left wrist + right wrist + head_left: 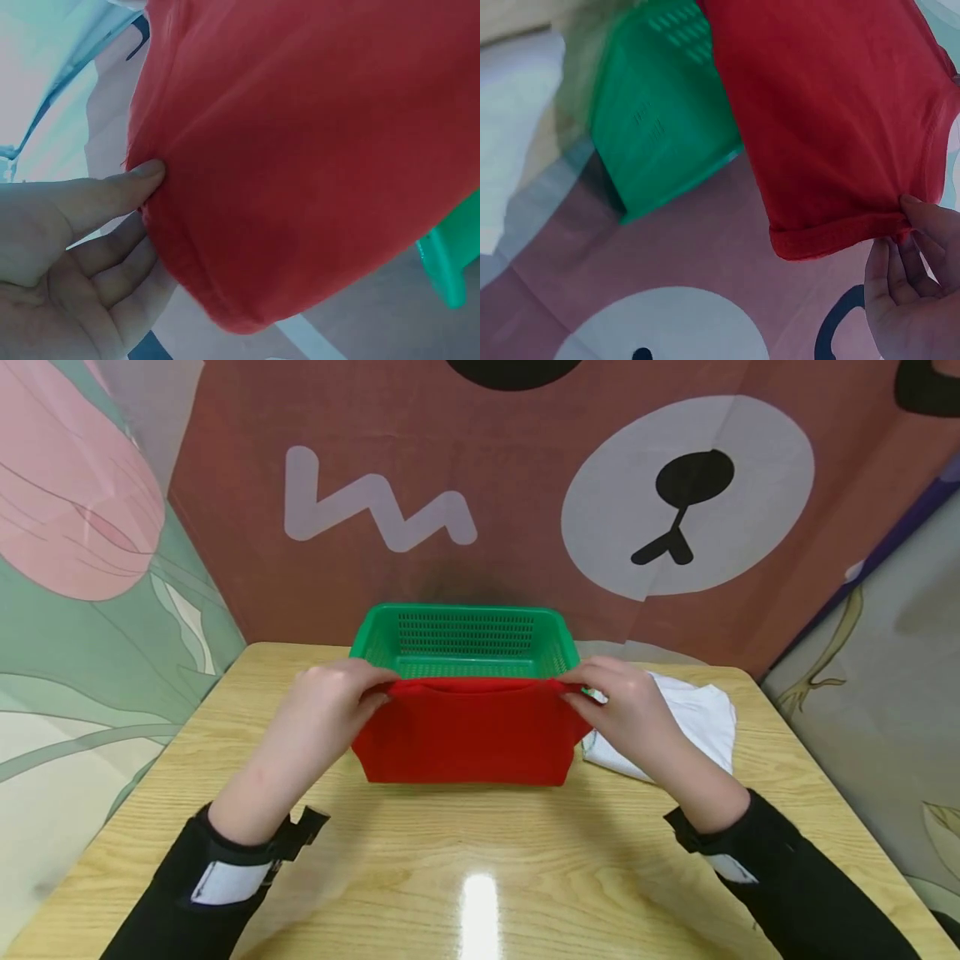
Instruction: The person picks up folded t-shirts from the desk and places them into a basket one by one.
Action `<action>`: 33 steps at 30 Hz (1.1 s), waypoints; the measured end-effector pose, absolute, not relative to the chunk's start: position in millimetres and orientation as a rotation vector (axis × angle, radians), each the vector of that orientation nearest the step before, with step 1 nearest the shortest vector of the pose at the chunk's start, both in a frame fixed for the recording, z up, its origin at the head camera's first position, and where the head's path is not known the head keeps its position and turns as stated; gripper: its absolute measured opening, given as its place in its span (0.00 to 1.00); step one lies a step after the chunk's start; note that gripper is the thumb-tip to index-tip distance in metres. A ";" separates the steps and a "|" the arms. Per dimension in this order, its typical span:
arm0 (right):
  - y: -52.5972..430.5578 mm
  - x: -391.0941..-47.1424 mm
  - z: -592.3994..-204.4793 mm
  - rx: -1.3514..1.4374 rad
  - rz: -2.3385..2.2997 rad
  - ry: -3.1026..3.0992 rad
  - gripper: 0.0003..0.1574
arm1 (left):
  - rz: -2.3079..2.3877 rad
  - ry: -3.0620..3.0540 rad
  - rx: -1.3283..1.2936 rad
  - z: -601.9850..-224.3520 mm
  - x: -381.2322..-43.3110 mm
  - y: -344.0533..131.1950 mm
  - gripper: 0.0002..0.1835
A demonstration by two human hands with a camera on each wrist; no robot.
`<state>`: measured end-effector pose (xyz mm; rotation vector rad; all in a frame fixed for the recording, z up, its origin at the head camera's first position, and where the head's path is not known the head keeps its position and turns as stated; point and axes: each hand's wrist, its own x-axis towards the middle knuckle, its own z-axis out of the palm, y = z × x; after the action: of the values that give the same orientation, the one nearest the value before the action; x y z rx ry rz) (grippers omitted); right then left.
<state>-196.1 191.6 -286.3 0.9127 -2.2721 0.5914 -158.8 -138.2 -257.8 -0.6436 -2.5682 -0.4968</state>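
Observation:
A red shirt [471,735] is held up in front of the green basket [465,620], stretched between both hands by its top edge. My left hand [330,697] pinches the upper left corner; in the left wrist view its thumb [146,174] lies on the near face, with the other fingers behind the cloth. On the opposite side my right hand [618,702] pinches the upper right corner. From the right wrist, the shirt [832,112] shows a hemmed edge close to the pinching fingertips [911,201]. The shirt hides the basket's front.
Folded white cloth [701,714] lies on the table at the right, partly behind my right hand and forearm. The wooden table [420,877] reaches back to a brown printed backdrop [450,435] right behind the basket. Patterned sheets hang at both sides.

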 end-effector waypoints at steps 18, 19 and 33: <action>187.3 -208.2 -243.1 0.795 0.620 -2.272 0.12 | -0.523 -2.412 -0.585 -222.5 -172.8 -138.5 0.10; 186.8 -208.3 -240.6 0.787 0.627 -2.277 0.12 | -0.524 -2.402 -0.583 -220.6 -174.0 -138.5 0.10; 181.7 -215.8 -214.3 0.703 0.612 -2.251 0.10 | -0.556 -2.319 -0.556 -201.5 -187.3 -139.1 0.08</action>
<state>-215.8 181.7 -214.3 0.7032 -2.2513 0.6122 -187.3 -139.1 -201.5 -0.5555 -2.3193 -0.5556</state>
